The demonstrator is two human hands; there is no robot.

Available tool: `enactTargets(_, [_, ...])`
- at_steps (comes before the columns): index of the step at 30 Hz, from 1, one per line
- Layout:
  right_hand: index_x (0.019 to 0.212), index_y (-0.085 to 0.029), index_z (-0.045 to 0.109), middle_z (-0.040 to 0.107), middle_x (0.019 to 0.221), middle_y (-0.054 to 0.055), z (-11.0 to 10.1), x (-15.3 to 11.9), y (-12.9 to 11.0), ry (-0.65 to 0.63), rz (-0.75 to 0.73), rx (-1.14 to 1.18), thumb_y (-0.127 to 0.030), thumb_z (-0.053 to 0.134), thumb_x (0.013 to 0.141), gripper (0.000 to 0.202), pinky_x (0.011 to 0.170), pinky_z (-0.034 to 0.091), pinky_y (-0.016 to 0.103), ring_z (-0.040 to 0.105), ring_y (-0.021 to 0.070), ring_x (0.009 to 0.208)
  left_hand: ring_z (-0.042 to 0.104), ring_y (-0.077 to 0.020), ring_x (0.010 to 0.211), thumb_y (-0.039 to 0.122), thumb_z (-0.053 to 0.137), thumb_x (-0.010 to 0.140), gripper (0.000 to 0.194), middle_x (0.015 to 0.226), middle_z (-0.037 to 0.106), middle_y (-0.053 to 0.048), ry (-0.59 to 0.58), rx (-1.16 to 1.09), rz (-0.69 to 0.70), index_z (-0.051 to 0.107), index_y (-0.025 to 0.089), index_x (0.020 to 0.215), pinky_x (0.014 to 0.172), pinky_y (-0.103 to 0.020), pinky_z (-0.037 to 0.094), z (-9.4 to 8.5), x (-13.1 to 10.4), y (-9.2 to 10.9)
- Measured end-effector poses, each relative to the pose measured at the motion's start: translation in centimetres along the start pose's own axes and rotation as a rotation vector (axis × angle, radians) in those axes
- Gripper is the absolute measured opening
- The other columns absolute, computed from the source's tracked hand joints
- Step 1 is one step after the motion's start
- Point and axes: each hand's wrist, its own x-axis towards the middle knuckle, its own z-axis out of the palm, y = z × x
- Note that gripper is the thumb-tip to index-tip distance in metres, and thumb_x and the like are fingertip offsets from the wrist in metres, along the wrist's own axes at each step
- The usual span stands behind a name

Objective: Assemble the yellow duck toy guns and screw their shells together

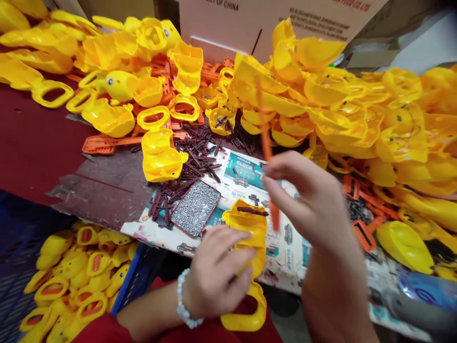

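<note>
My left hand (219,271), with a beaded bracelet at the wrist, rests over a yellow duck-shaped shell half (250,224), its fingers spread across the shell's hollow side. A dark brown strip (253,211) lies across the top of that shell, and its loop handle points toward my body. To the right and higher, my right hand (302,190) pinches a long thin orange piece (266,138), held nearly upright and blurred. Left of the shell, a shallow tray of small metal pins (196,207) lies on the printed cardboard.
Yellow shell halves (332,105) pile along the back and right. Dark brown strips (200,157) lie heaped behind the pin tray. Orange pieces (107,144) lie among the shells. A blue crate (134,271) of yellow ducks stands at lower left. Cartons (228,28) stand behind.
</note>
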Motion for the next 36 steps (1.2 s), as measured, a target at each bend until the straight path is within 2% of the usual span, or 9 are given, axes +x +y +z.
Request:
enactTargets(3, [0.104,-0.023,0.054,0.053,0.091,0.002,-1.7,-7.8,-2.2,0.177,0.124,0.128,-0.011,0.052,0.088,0.02,0.065,0.046,0.022,0.054,0.0163,0.081,0.057,-0.0187,0.102,0.007,0.05,0.08,0.028,0.108,0.061,-0.011,0.058,-0.003,-0.132,0.054,0.016,0.106,0.09,-0.036,0.048,-1.7,1.2,-1.8])
enactTargets(4, [0.118,-0.024,0.05,0.054,0.093,0.003,-1.5,-10.3,-2.6,0.15,0.153,0.047,-0.011,0.049,0.089,0.032,0.066,0.047,0.021,0.055,0.0155,0.081,0.056,-0.0198,0.107,0.008,0.05,0.08,0.031,0.113,0.06,-0.012,0.007,0.007,-0.176,0.053,0.015,0.11,0.093,-0.038,0.047,-1.7,1.6,-2.4])
enactTargets(6, [0.13,-0.022,0.045,0.055,0.102,0.005,-0.3,-14.2,-2.8,-0.088,0.217,-0.086,-0.013,0.041,0.094,0.037,0.069,0.05,0.02,0.058,0.0159,0.085,0.05,-0.0233,0.118,0.009,0.049,0.08,0.038,0.123,0.056,-0.015,-0.136,0.024,-0.233,0.049,0.013,0.118,0.102,-0.043,0.042,-1.2,2.3,-3.3])
enactTargets(9, [0.138,-0.018,0.038,0.054,0.109,0.009,2.1,-17.4,-2.3,-0.145,0.208,-0.181,-0.014,0.036,0.097,0.041,0.064,0.051,0.017,0.06,0.0153,0.086,0.039,-0.027,0.13,0.008,0.046,0.077,0.049,0.135,0.047,-0.017,-0.266,0.067,-0.268,0.043,0.011,0.126,0.109,-0.05,0.033,0.8,3.0,-3.7])
enactTargets(15, [0.14,-0.015,0.035,0.053,0.099,0.01,4.2,-17.9,-1.4,-0.114,0.274,-0.264,-0.02,0.032,0.1,0.04,0.057,0.05,0.018,0.059,0.0149,0.075,0.038,-0.027,0.131,-0.001,0.041,0.075,0.049,0.137,0.047,-0.013,-0.377,0.138,-0.289,0.046,0.013,0.122,0.111,-0.05,0.034,3.6,3.1,-3.6])
enactTargets(22, [0.145,-0.017,0.027,0.052,0.102,0.01,4.0,-17.6,-1.1,-0.137,0.252,-0.293,-0.017,0.033,0.098,0.047,0.058,0.051,0.021,0.059,0.0164,0.076,0.041,-0.0274,0.128,-0.004,0.039,0.073,0.049,0.135,0.049,-0.014,-0.352,0.138,-0.282,0.048,0.011,0.12,0.11,-0.051,0.036,3.9,3.0,-3.7])
enactTargets(26, [0.142,-0.016,0.033,0.053,0.099,0.01,3.9,-17.6,-0.8,-0.216,0.308,-0.235,-0.019,0.031,0.098,0.044,0.052,0.05,0.021,0.058,0.0161,0.069,0.041,-0.0271,0.129,-0.003,0.039,0.075,0.048,0.134,0.05,-0.014,-0.341,0.148,-0.292,0.047,0.011,0.12,0.11,-0.052,0.036,4.0,3.1,-3.8])
enactTargets(32, [0.133,-0.025,0.047,0.057,0.109,0.004,2.1,-16.5,-0.9,-0.105,0.468,0.237,-0.022,0.041,0.098,0.035,0.075,0.054,0.02,0.058,0.0177,0.098,0.041,-0.026,0.129,-0.003,0.039,0.075,0.049,0.134,0.05,-0.013,-0.352,0.147,-0.275,0.047,0.013,0.121,0.109,-0.052,0.037,4.2,2.8,-3.7])
enactTargets(36, [0.132,-0.022,0.049,0.054,0.12,0.005,2.3,-16.0,-1.4,-0.054,0.493,0.272,-0.025,0.044,0.098,0.035,0.091,0.051,0.028,0.051,0.0214,0.114,0.042,-0.0255,0.128,-0.002,0.04,0.078,0.045,0.132,0.051,-0.014,-0.343,0.142,-0.257,0.047,0.012,0.12,0.108,-0.05,0.037,4.3,2.7,-3.6])
